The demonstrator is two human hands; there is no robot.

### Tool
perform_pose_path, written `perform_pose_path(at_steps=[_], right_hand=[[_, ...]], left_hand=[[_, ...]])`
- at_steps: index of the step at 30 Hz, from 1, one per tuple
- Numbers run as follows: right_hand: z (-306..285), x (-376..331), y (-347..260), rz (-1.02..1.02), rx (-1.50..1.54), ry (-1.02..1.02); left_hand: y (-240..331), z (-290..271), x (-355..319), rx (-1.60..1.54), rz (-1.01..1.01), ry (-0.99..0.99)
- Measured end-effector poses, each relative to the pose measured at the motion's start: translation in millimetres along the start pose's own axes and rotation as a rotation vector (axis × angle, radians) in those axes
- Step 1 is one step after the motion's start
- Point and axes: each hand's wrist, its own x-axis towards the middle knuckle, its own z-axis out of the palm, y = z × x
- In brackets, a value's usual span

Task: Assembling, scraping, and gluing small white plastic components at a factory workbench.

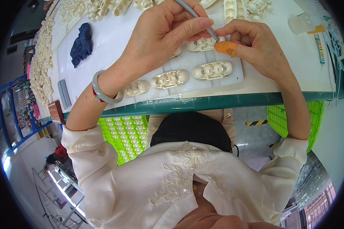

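My left hand [156,40] is closed around a slim silver-grey metal tool [193,14], which slants down to the right. I cannot tell whether it is a pair of tweezers. Its tip meets the fingers of my right hand [258,47], whose thumb wears an orange finger cot [226,49]. The right thumb and index are pinched together there; whatever lies between them is hidden. Just behind is a cream plastic housing [200,44] with round cups, partly covered by the hands. Similar housings [213,70] lie nearer me in a row on a white board [235,74].
A dark blue cloth [81,44] lies at the left. Heaps of cream parts [41,72] line the left and far edges. A clear cup [300,23] and a thin tube [319,49] are at the right. Green trays [124,133] sit below the green table edge [202,102].
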Motion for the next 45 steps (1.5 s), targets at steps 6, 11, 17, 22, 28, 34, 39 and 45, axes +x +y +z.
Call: perform_pose_path(at_steps=[6, 11, 17, 22, 28, 34, 39, 45], right_hand=[[2.0, -1.5, 1.5, -0.001, 0.018, 0.011], [0.1, -1.4, 4.0, -0.028, 0.002, -0.013], [-3.9, -1.9, -11.1, 0.141, 0.125, -0.059], [-3.4, 3.3, -16.8, 0.210, 0.144, -0.063], [-8.8, 22.7, -43.8, 0.525, 0.208, -0.100], [-4.0, 28.9, -57.1, 0.605, 0.109, -0.141], [-4.1, 19.5, -37.3, 0.347, 0.077, -0.122], [0.4, 17.6, -43.2, 0.383, 0.122, -0.113]], left_hand=[[0.9, -1.8, -0.7, 0.103, 0.038, -0.075], [16.2, 2.2, 3.5, 0.131, 0.021, -0.044], [29.9, 7.2, 7.8, 0.395, 0.141, -0.111], [25.3, 5.7, 7.8, 0.437, 0.207, -0.134], [26.3, -0.4, 12.1, 0.327, 0.129, -0.111], [37.2, -26.4, 8.1, 0.040, 0.022, 0.094], [19.2, -10.0, -3.2, 0.215, -0.066, -0.057], [14.4, -6.7, -6.6, 0.268, -0.040, -0.049]])
